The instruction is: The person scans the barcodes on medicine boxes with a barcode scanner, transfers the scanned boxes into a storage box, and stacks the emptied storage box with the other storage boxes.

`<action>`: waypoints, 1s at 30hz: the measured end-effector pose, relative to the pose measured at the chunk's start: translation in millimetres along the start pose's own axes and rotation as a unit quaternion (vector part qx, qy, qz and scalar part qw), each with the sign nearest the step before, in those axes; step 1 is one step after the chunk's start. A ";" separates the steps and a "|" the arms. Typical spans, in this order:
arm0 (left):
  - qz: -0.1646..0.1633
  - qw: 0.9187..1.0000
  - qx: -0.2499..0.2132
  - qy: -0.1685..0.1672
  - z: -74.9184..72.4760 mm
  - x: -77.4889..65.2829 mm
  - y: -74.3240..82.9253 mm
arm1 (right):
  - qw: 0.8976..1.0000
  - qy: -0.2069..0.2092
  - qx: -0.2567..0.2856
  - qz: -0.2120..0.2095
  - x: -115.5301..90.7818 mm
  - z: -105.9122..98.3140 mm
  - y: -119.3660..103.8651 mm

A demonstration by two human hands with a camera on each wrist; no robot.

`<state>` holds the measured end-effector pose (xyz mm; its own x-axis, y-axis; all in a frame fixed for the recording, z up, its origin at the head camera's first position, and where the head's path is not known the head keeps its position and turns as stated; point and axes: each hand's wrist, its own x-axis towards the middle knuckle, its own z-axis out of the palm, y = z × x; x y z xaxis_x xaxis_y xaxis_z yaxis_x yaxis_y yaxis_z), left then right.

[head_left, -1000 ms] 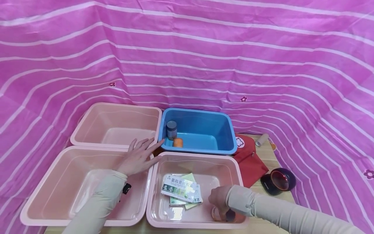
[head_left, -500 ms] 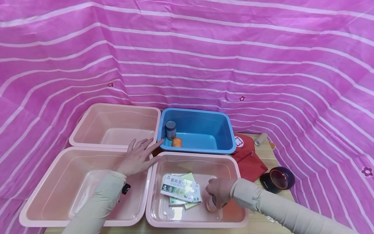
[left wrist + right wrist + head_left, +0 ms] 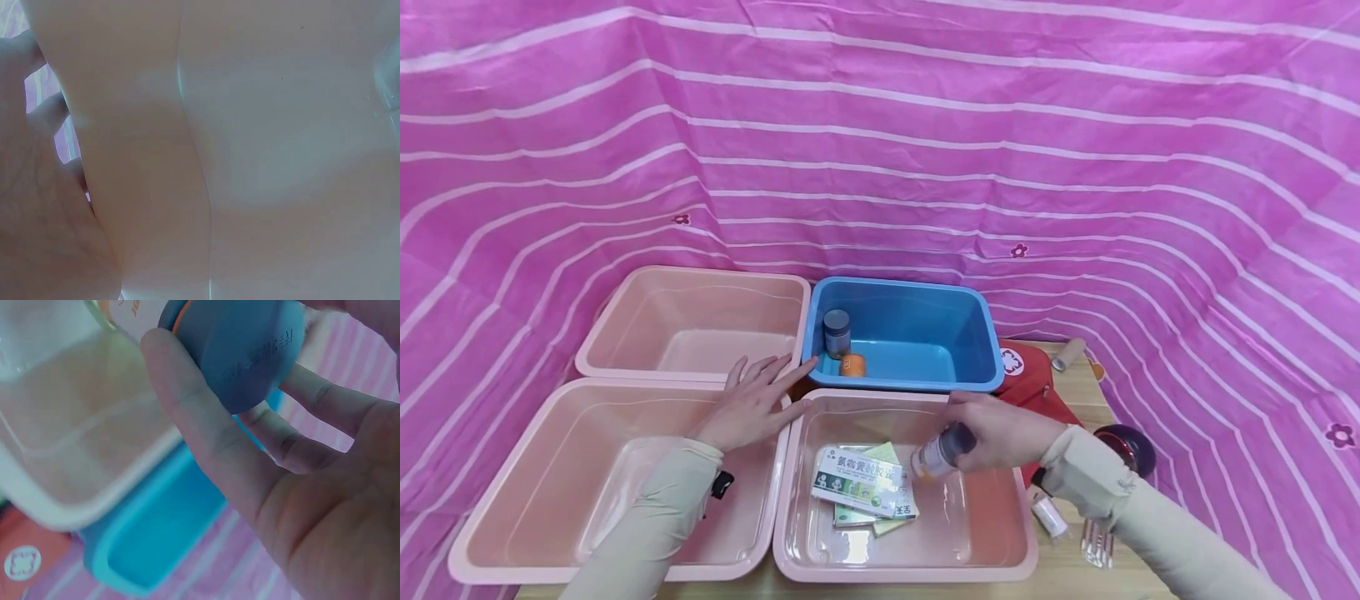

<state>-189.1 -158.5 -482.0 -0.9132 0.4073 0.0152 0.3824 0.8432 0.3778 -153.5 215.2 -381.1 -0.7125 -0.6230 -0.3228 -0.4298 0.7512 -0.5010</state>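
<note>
My right hand (image 3: 1006,431) grips a small pill bottle (image 3: 931,458) by its dark cap (image 3: 250,353). Tilted, with its pale label facing down and left, the bottle is over the front right pink bin (image 3: 906,575). Several medicine boxes (image 3: 857,482) lie stacked in that bin, the top one white and green. My left hand (image 3: 752,407) rests with spread fingers at the rims where the bins meet, over the front left pink bin (image 3: 602,572). In the left wrist view its palm (image 3: 44,206) lies along a bin wall.
A blue bin (image 3: 917,387) behind holds a grey-lidded jar (image 3: 837,333) and an orange bottle (image 3: 852,365). Another pink bin (image 3: 700,272) stands back left. To the right are a red pouch (image 3: 1037,392), a beige roll (image 3: 1070,354), a dark round object (image 3: 1138,450) and cotton swabs (image 3: 1097,546).
My right hand has lifted the bottle up from the floor of the front right bin and moved it back, away from the front edge. My left hand has stayed in place.
</note>
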 end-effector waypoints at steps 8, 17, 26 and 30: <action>-0.001 1.000 -0.002 -0.002 0.9 0.1 1.4 | 0.991 0.125 -0.040 -0.026 -40.2 -33.8 13.3; -0.004 1.000 -0.003 -0.006 0.5 0.4 2.7 | 0.971 0.235 -0.028 -0.021 -104.7 -61.2 30.9; 0.001 1.000 -0.001 0.000 -0.5 -0.2 0.5 | 0.962 0.227 -0.083 0.125 -140.2 -55.5 65.7; -0.001 1.000 -0.002 -0.003 -0.5 -0.6 1.2 | 0.960 0.185 -0.046 0.207 -146.3 -46.6 87.0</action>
<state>-188.1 -157.9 -481.2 -0.9133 0.4073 0.0080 0.3792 0.8428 0.3821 -112.4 381.9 -340.0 -0.9736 -0.1591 -0.1635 -0.1019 0.9444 -0.3125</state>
